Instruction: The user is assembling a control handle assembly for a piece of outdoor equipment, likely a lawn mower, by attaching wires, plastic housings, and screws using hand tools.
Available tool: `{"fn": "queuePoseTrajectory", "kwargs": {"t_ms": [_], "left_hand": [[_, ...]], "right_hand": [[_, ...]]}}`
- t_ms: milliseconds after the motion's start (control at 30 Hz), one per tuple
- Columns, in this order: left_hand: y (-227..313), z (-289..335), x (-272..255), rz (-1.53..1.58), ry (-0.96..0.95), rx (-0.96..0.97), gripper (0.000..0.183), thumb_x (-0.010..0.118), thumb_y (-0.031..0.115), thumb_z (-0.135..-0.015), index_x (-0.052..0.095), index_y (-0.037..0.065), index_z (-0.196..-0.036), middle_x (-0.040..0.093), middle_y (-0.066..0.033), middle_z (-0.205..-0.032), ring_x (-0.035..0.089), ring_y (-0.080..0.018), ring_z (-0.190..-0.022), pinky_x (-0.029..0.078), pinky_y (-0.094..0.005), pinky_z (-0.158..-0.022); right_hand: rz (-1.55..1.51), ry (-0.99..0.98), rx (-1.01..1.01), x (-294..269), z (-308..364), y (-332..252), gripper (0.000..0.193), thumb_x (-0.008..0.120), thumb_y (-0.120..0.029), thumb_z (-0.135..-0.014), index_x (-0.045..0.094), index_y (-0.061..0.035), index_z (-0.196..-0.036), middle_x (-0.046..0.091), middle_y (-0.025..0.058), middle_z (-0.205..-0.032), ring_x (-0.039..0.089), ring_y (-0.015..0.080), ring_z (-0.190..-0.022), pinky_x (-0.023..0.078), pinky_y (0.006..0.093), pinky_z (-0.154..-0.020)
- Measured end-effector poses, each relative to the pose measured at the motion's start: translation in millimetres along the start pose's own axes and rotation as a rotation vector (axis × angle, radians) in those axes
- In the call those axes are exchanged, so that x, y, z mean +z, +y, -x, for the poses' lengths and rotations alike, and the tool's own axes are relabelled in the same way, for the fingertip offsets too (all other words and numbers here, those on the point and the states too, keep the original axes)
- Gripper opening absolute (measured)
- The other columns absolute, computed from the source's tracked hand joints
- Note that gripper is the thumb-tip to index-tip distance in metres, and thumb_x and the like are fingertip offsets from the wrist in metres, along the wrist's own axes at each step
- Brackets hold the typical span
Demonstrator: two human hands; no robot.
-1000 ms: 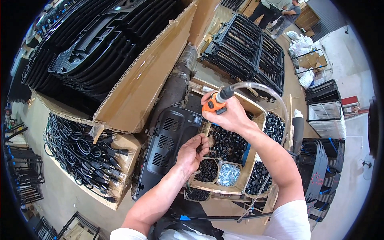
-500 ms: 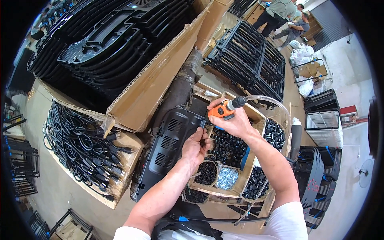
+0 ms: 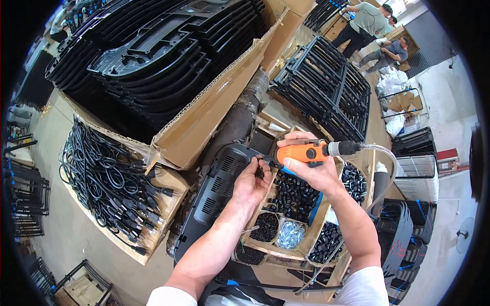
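Observation:
My right hand [image 3: 319, 172] is wrapped round an orange air screwdriver [image 3: 298, 152] that lies nearly level, its bit end pointing left. A clear hose [image 3: 385, 151] runs from its back end. My left hand [image 3: 250, 182] is closed in a pinch close to the driver's tip; what its fingertips hold is too small to make out. Under and beside that hand lies a long black plastic cover [image 3: 213, 186] with slotted vents. Just right of it, a wooden parts tray [image 3: 312, 235] holds black knobs or caps [image 3: 293, 196], small dark screws [image 3: 264, 227] and silvery metal pieces [image 3: 291, 234].
A large cardboard box [image 3: 209, 109] full of stacked black plastic panels [image 3: 148, 56] stands at the far left. Black power cables [image 3: 109, 188] lie heaped at the left. Black metal frames [image 3: 326, 86] are stacked beyond the tray. Several people [image 3: 367, 25] are at the far right.
The screwdriver has swung from a tilted, downward pose to nearly level, its tip now by my left fingertips. The whole view has shifted slightly.

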State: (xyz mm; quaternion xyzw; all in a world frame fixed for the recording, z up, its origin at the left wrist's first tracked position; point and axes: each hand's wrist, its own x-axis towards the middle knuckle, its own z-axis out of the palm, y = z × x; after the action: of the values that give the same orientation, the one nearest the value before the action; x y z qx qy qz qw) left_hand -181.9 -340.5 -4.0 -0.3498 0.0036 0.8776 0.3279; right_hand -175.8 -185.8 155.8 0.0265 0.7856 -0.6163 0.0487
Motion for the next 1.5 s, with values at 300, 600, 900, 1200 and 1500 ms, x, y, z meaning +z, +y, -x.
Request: {"fn": "queuePoseTrajectory", "kwargs": {"t_ms": [300, 600, 900, 1200, 1500], "left_hand": [[4, 1, 1, -0.108, -0.032, 0.051, 0.026, 0.055, 0.031, -0.111, 0.063, 0.007, -0.119, 0.066, -0.0037, -0.092, 0.065, -0.016, -0.08, 0.06, -0.0284, -0.066], [-14, 43, -3, -0.442, -0.085, 0.019, 0.025, 0.053, 0.022, -0.113, 0.061, 0.0, -0.121, 0.069, -0.0065, -0.1, 0.066, -0.0143, -0.08, 0.061, -0.0248, -0.069], [-2, 56, -8, -0.399, 0.0, 0.091, 0.022, 0.053, 0.017, -0.112, 0.061, 0.0, -0.123, 0.07, -0.0088, -0.102, 0.066, -0.0178, -0.084, 0.059, -0.029, -0.075], [9, 52, -16, -0.349, 0.004, 0.116, 0.022, 0.057, 0.026, -0.111, 0.065, 0.006, -0.116, 0.066, -0.002, -0.094, 0.061, -0.0151, -0.079, 0.054, -0.0288, -0.069], [12, 55, -13, -0.349, 0.068, 0.127, 0.028, 0.061, 0.036, -0.108, 0.065, 0.008, -0.109, 0.063, 0.0003, -0.087, 0.06, -0.0162, -0.077, 0.053, -0.0295, -0.068]], "right_hand": [[-0.005, 0.003, -0.047, 13, -15, -5, 0.053, 0.083, -0.012, -0.087, 0.06, -0.0022, -0.134, 0.073, 0.0135, -0.125, 0.067, 0.0194, -0.118, 0.053, 0.0377, -0.106], [0.141, -0.035, -0.057, 23, -54, 15, 0.058, 0.085, -0.015, -0.084, 0.059, -0.0006, -0.134, 0.073, 0.014, -0.122, 0.069, 0.0204, -0.115, 0.056, 0.0374, -0.103], [0.358, -0.087, -0.124, 34, -68, 20, 0.035, 0.084, -0.014, -0.08, 0.072, -0.0047, -0.112, 0.076, 0.006, -0.109, 0.07, 0.0153, -0.1, 0.056, 0.0333, -0.093], [0.375, -0.12, -0.095, 34, -71, 19, 0.033, 0.085, -0.014, -0.081, 0.073, -0.0025, -0.109, 0.077, 0.0066, -0.107, 0.07, 0.0157, -0.098, 0.057, 0.0328, -0.091], [0.318, -0.152, -0.118, 34, -75, 20, 0.037, 0.085, -0.012, -0.08, 0.069, -0.0012, -0.112, 0.076, 0.0101, -0.112, 0.071, 0.0187, -0.105, 0.056, 0.0363, -0.098]]}}
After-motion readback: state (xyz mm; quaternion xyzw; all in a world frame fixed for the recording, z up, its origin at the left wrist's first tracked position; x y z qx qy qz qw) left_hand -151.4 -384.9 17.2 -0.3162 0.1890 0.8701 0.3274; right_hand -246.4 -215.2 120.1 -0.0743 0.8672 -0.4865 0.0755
